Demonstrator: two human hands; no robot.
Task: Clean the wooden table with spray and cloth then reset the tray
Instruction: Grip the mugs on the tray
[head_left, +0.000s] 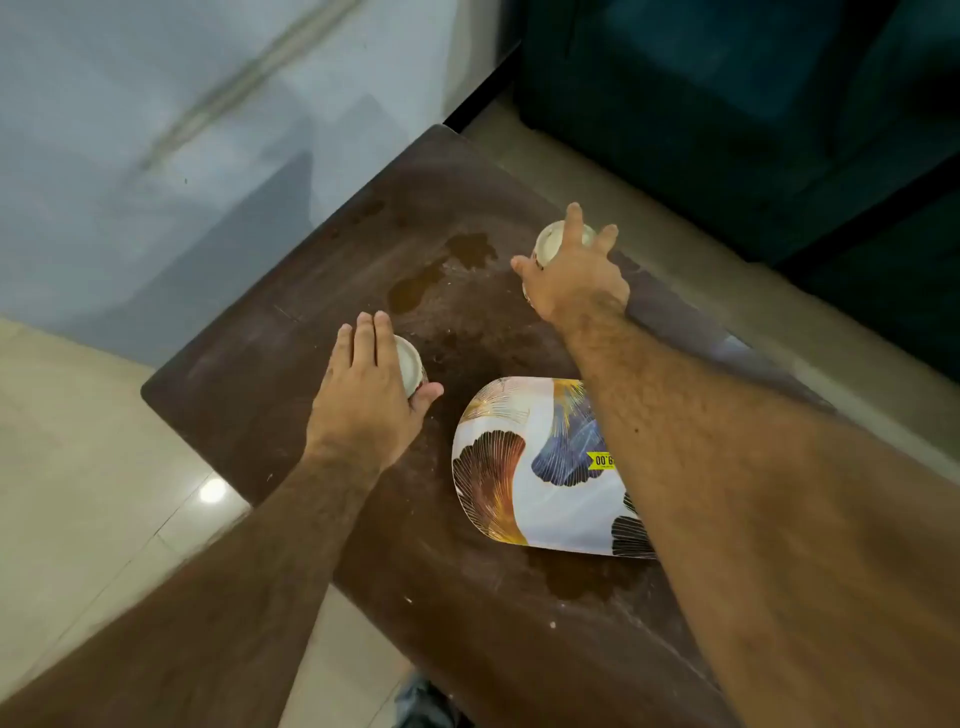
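Head view: your left hand grasps a small white cup from above; your right hand grasps a second cup. Patterned tray lies on the stained wooden table, under your right forearm.

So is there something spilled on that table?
Yes. Brown liquid patches lie on the wooden table between the two cups, and pale crumbs or specks dot it. Another wet patch sits beside the patterned tray.

The bench is dark wood, matt and dusty, with glossy wet stains toward its far corner. The tray looks smooth and glossy; the floor tiles shine.
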